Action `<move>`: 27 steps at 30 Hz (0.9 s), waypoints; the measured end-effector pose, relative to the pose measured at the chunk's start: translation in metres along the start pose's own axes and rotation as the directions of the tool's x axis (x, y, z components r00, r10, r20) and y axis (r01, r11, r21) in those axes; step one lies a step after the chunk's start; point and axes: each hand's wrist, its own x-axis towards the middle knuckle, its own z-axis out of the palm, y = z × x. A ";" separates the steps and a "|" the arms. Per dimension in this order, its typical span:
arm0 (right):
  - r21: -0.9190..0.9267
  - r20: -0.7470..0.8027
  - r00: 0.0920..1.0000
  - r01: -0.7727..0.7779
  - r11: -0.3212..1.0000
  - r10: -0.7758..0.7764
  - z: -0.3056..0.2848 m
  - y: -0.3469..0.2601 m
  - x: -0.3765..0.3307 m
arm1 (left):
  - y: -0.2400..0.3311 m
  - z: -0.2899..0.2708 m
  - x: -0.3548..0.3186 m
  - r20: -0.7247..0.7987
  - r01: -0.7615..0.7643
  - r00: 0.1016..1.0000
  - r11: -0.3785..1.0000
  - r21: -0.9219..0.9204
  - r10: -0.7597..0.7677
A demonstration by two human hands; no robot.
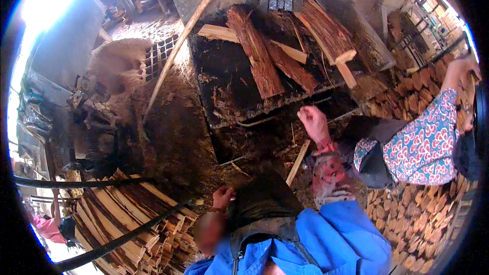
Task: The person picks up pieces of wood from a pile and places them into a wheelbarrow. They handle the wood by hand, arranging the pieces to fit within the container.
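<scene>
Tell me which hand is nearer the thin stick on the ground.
Left. The left hand is just beyond the stick, apart from it. The right hand is far off to the right, over stacked wood.

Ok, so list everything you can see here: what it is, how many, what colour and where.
split logs: several, reddish-brown, on the platform, top centre
platform: one, black, centre
pole: one, pale, lying slantwise left of the platform
wood strips: many, light brown, piled lower left
hoses: two, black, across the strips
wood blocks: many, orange-brown, stacked along the right side
stick: one, pale, on the dirt below the platform
co-worker: one, blue shirt, bottom centre
left hand: one, dark red patterned sleeve, loosely curled by the platform's front edge, nothing visibly held
right hand: one, heart-patterned sleeve, at the wood blocks far right, fingers partly hidden
</scene>
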 end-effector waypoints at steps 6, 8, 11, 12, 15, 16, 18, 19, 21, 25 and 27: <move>-0.316 0.010 0.931 0.349 0.882 -0.364 0.011 0.025 0.165 | 0.037 0.048 0.004 -0.039 0.106 0.993 0.994 -0.038 -0.108; -0.514 0.073 0.956 0.281 0.811 -0.285 0.026 0.053 0.218 | 0.065 0.060 0.003 -0.069 0.106 0.992 0.994 -0.019 -0.107; -0.568 0.133 0.968 0.250 0.784 -0.212 0.042 0.089 0.264 | 0.093 0.073 0.006 -0.117 0.115 0.987 0.993 0.040 -0.110; -0.579 0.210 0.966 0.249 0.777 -0.153 0.050 0.077 0.268 | 0.105 0.076 0.004 -0.123 0.051 0.991 0.999 0.010 -0.050; -0.634 0.330 0.943 0.244 0.733 -0.029 0.040 0.044 0.270 | 0.166 0.092 0.010 -0.089 -0.129 0.988 0.991 -0.016 0.127; -0.645 0.337 0.941 0.260 0.719 -0.037 0.041 0.047 0.264 | 0.192 0.099 0.013 -0.074 -0.170 0.983 0.985 0.005 0.170; -0.554 0.429 0.903 0.256 0.792 0.008 0.048 0.004 0.238 | 0.229 0.097 0.024 -0.072 -0.230 0.970 0.972 0.052 0.233; -0.609 0.371 0.928 0.229 0.760 0.018 0.052 0.000 0.223 | 0.246 0.095 0.033 -0.043 -0.267 0.962 0.961 0.077 0.271; -0.637 0.287 0.958 0.184 0.748 0.009 0.068 0.002 0.185 | 0.267 0.092 0.050 -0.036 -0.382 0.916 0.897 0.223 0.400; -0.526 0.292 0.950 0.253 0.812 -0.107 0.095 -0.019 0.124 | 0.291 0.084 0.102 -0.008 -0.571 0.659 0.508 0.645 0.752; -0.467 0.269 0.960 0.201 0.861 -0.078 0.110 -0.028 0.098 | 0.296 0.082 0.112 0.000 -0.530 0.612 0.411 0.742 0.791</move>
